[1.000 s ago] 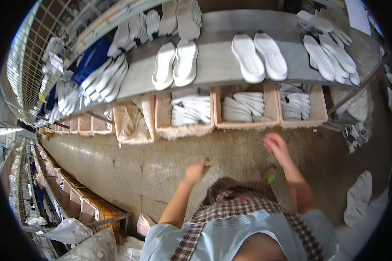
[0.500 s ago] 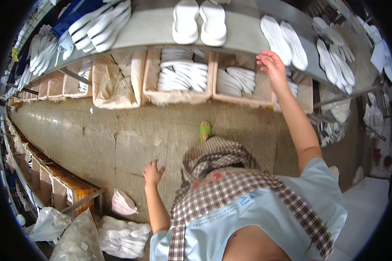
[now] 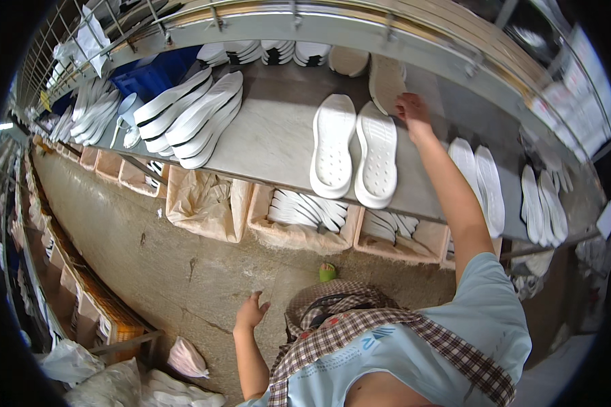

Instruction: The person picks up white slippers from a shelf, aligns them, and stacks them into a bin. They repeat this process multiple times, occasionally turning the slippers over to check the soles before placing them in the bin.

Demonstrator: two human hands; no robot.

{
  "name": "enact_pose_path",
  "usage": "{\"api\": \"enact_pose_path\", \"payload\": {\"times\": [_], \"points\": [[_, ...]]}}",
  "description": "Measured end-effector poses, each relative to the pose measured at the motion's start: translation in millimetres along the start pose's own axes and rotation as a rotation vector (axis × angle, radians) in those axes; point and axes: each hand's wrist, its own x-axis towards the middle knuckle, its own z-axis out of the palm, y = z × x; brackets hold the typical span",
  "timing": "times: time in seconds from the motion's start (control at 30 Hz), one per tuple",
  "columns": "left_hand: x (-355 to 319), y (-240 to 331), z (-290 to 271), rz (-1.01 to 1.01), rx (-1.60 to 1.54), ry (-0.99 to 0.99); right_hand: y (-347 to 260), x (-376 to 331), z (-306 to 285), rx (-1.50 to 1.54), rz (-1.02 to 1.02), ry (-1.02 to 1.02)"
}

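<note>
My right hand (image 3: 413, 112) reaches across the grey shelf. Its bent fingers are closed at the right edge of a beige shoe sole (image 3: 386, 85); the fingertips are partly hidden. Another beige sole (image 3: 349, 62) lies to the left of it. Nearer me, two white soles with holes in the heel, the left one (image 3: 332, 146) and the right one (image 3: 376, 154), lie side by side at the shelf's front. My left hand (image 3: 252, 312) hangs low over the floor, open, holding nothing, the thumb apart from the fingers.
Stacked white soles (image 3: 207, 119) stand on the shelf at left, by a blue bin (image 3: 153, 73) and a pale cup (image 3: 130, 107). More white soles (image 3: 490, 183) lie at right. Lined crates (image 3: 305, 239) with soles sit below. A metal rail (image 3: 285, 30) runs behind. Bags (image 3: 108, 383) lie at lower left.
My right hand has gone from the shelf's front edge to the beige sole farther back. The view has tilted up, showing more of the shelf. My left hand still hangs empty.
</note>
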Motion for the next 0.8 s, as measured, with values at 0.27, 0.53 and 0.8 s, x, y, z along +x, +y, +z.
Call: {"api": "enact_pose_path", "payload": {"times": [0.27,0.53,0.8], "points": [[24.8,42.9,-7.4,-0.055,-0.032,0.071,37.0,147.5,121.6,0.232,0.216,-0.044],[-12.8,20.1,25.5,-0.247,-0.129,-0.033,62.7,194.5,123.6,0.566,0.316,-0.153],[-16.7,-9.3,28.2,-0.221,-0.124,-0.022,39.0,190.8,110.1,0.711,0.428,0.000]]}}
